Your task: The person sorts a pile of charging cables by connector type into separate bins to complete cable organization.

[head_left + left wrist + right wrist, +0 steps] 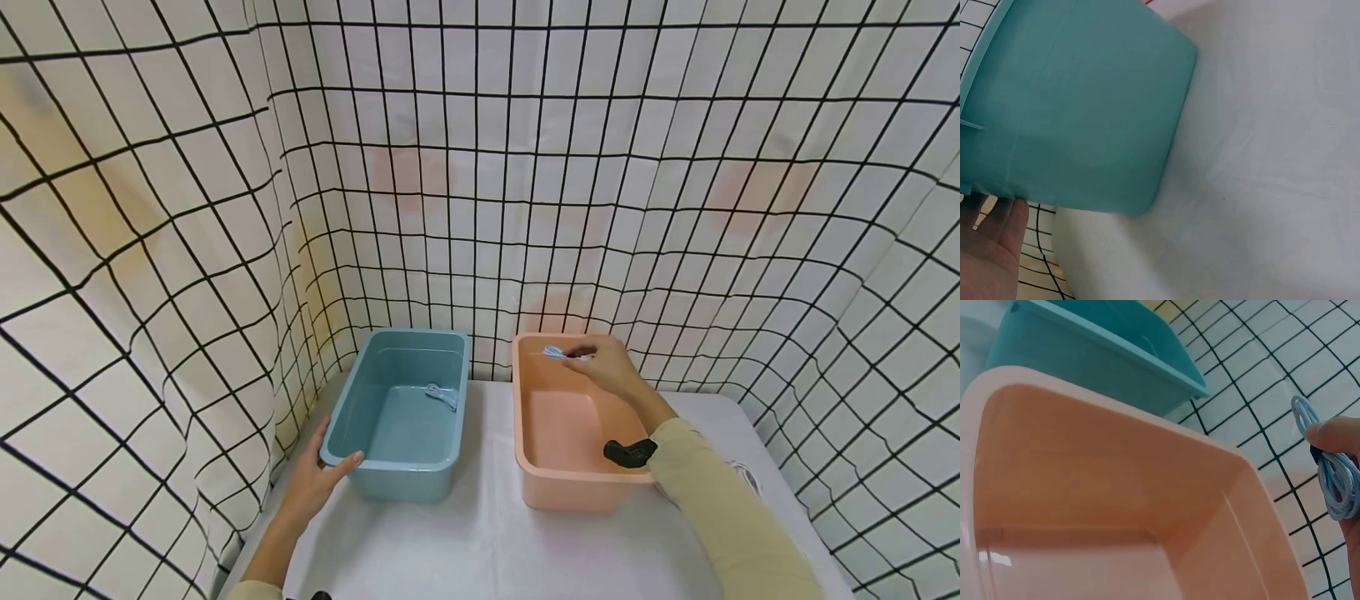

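Note:
A light blue coiled cable [1338, 478] with a dark tie round it is pinched between the thumb and fingers of my right hand [606, 367]. That hand is over the far end of a peach bin [566, 492]. My left hand [311, 483] rests at the near left corner of a teal bin [401, 482], its thumb along the front rim and its fingers fairly straight against the left side. Inside the teal bin, near its right wall, lies another pale blue cable bundle [442, 397]. The left wrist view shows the fingers [1013, 225] touching the outer wall, tips partly hidden.
Both bins stand side by side on a white-covered table [480, 533], with a narrow gap between. A loop of white cable [746, 477] lies right of the peach bin, partly behind the right sleeve. Black netting [491, 150] over white cloth surrounds the table's back and sides.

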Demonstrator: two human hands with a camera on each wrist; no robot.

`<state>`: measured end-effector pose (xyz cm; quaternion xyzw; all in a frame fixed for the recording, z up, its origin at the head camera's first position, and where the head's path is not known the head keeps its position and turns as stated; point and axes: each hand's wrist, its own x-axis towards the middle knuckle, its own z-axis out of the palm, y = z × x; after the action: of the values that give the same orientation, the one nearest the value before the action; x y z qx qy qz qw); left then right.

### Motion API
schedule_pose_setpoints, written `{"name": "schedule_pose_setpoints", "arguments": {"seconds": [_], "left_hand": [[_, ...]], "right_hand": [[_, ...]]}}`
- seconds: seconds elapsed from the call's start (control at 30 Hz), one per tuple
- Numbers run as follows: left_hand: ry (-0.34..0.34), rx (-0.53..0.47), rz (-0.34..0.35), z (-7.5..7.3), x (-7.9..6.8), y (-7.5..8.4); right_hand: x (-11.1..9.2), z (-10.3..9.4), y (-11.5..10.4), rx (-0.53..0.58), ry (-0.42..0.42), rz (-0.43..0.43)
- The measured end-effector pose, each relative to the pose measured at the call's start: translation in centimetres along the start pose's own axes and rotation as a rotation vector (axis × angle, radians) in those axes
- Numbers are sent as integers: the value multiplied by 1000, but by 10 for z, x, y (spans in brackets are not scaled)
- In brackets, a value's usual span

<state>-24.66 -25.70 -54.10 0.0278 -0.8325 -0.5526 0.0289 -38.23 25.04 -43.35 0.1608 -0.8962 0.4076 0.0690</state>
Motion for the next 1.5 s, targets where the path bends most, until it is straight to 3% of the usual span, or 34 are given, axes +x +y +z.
{"name": "schedule_pose_setpoints", "arguments": {"seconds": [0.33, 0.9, 1.23, 1.5], "left_hand": [[-7, 12, -7, -2, 2, 3], [-6, 19, -12, 0, 1, 2], [-14, 7, -38, -5, -3, 2], [-2, 16, -17, 1, 1, -2]], "right_hand": [[21, 19, -17, 36, -10, -22], [53, 65, -58, 104, -105, -64], [73, 108, -85, 89, -154, -124], [89, 133, -99, 80, -161, -145]]}}
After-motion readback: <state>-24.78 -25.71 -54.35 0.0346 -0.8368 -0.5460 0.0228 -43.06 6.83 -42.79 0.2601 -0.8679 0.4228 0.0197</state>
